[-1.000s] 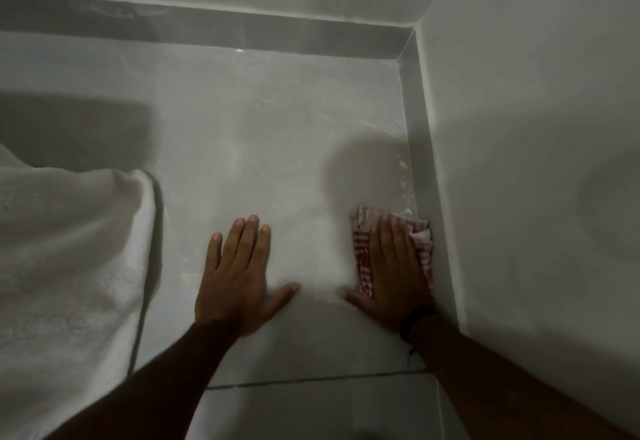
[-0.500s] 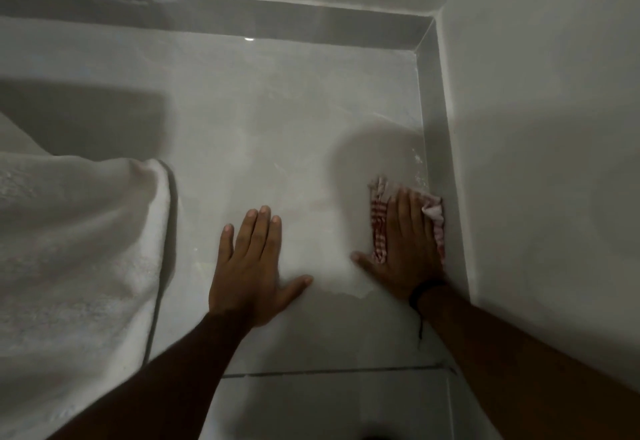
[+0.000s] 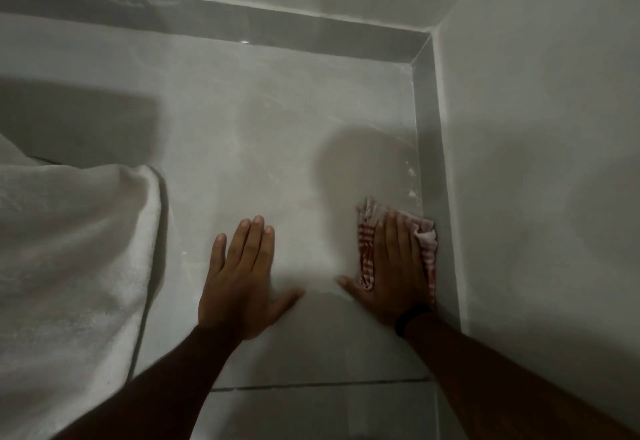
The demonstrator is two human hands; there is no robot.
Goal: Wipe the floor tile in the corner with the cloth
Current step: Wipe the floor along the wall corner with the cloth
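Note:
The grey floor tile (image 3: 277, 121) fills the corner where two walls meet. My right hand (image 3: 394, 266) lies flat on a red-and-white checked cloth (image 3: 367, 249) and presses it onto the tile, close against the right skirting. The cloth shows at the fingertips and along both sides of the hand; its middle is hidden under the palm. My left hand (image 3: 242, 273) rests flat on the bare tile to the left of the cloth, fingers together and thumb spread, holding nothing. A dark band sits on my right wrist.
A white towel-like fabric (image 3: 69, 266) covers the floor at the left. Grey skirting (image 3: 429, 134) runs along the right wall and the far wall. White specks (image 3: 411, 173) lie by the right skirting beyond the cloth. A grout line (image 3: 311, 385) crosses near my forearms.
My right hand with the cloth slid forward along the right skirting, then back a little. The view shifted slightly. My left hand stays planted on the tile.

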